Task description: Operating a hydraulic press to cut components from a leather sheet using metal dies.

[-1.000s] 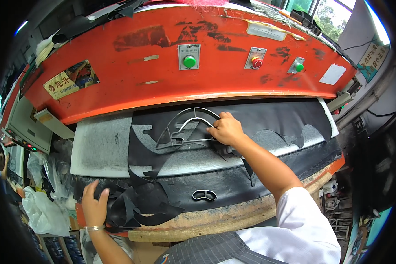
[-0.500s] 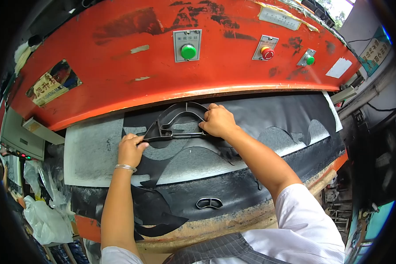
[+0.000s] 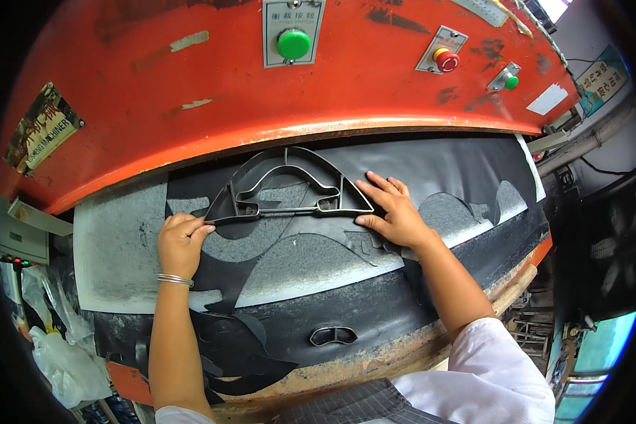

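Observation:
A large arched steel cutting die (image 3: 288,210) with sharp edges and a crossbar lies on a black leather-like sheet (image 3: 445,169). My left hand (image 3: 179,244), with bangles at the wrist, pinches the die's left tip between thumb and fingers. At the other end, my right hand (image 3: 400,214) has its fingers spread, right beside the die's right tip; whether the fingertips touch it is hard to tell. Cut-out gaps in the sheet show a grey-white board (image 3: 116,247) underneath.
A red press beam (image 3: 212,134) spans the far side, bearing a large green button (image 3: 294,44), a red stop button (image 3: 446,61) and a small green button (image 3: 511,83). Nearer me lie a small curved die (image 3: 333,336) and black scraps (image 3: 254,378). Plastic bags (image 3: 71,364) hang at left.
My right hand has let go of the die's upper right side and moved right, its fingers spreading. The die now sits turned flatter, its right tip uncovered. My left hand stays on the left tip.

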A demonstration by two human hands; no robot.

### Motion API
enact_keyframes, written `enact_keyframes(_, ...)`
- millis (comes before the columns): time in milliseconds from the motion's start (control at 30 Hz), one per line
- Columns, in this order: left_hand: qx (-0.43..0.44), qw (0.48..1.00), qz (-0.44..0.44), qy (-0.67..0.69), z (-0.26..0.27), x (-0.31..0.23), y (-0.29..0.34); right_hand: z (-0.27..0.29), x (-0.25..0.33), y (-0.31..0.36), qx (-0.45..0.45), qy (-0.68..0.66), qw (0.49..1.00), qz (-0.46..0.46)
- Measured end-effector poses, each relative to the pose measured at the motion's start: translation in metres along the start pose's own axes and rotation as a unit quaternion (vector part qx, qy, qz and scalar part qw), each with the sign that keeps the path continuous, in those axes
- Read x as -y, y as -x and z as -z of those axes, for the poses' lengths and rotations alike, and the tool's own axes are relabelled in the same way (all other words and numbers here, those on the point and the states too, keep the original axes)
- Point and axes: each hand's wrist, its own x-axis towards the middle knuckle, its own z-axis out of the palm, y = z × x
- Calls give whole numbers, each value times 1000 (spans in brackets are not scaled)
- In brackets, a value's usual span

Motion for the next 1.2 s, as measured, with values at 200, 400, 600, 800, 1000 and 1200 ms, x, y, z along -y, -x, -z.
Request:
enact_keyframes(200,-4,1000,21,14,-5,-1,-3,-7,-4,-3,-26,9,1000,16)
enact_keyframes(400,6,999,34,21,-5,-1,-7,-10,-6,-6,-26,7,1000,10)
enact_keyframes(600,11,999,34,30,-6,-6,-9,-5,-7,-7,-29,24,999,17)
enact_keyframes(800,14,1000,13,22,-1,-9,-5,4,-3,2,-18,30,999,22)
enact_keyframes(1000,-18,998,54,17,15,-31,5,20,-2,10,-71,-80,993,43)
enact_keyframes(1200,-50,985,102,131,34,-125,-7,147,-54,20,-541,-384,745,-72)
